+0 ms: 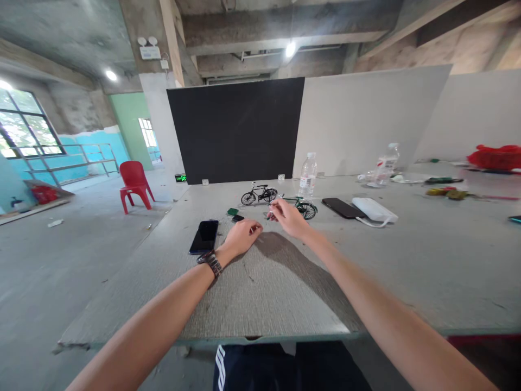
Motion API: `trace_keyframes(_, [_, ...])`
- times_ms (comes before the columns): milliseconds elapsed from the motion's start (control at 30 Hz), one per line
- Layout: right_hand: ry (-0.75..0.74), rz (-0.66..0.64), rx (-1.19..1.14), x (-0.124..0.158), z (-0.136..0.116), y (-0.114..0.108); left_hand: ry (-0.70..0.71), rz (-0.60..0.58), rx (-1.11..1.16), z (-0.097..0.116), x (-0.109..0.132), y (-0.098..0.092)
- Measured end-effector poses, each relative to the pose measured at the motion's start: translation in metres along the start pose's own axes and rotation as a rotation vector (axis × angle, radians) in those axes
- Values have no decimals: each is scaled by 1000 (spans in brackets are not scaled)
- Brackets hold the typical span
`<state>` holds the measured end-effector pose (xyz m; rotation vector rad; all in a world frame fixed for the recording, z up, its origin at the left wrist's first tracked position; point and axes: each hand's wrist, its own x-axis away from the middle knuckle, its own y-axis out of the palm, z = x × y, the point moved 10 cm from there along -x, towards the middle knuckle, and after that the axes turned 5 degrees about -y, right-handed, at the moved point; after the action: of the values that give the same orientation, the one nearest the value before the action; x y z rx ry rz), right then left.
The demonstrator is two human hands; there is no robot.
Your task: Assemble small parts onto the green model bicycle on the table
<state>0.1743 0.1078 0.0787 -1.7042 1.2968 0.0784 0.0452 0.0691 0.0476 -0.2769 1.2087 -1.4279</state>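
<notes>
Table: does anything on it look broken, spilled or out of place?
The table has a ragged, chipped near left corner. The far bottle seems to lean, though the lens may cause that. Nothing looks spilled.

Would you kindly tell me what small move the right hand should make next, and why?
Probably ease the right hand toward the green model bicycle: its fingers seem to pinch something small right beside it, too small to identify, while the left hand rests curled on the table.

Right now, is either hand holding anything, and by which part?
The right hand pinches a tiny silvery piece, hold point unclear; the left hand looks empty.
</notes>
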Motion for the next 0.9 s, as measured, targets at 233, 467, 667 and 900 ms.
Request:
trace_keyframes(233, [180,458,172,11,50,-95,-1,-13,30,0,1,1])
trace_keyframes(467, [341,539,397,34,100,-139,-17,-41,22,3,3,0])
trace_keyframes(667, [448,451,337,43,129,-135,-17,-38,39,2,3,1])
trace_keyframes(900, [414,432,256,43,135,-127,-3,-45,38,1,3,3])
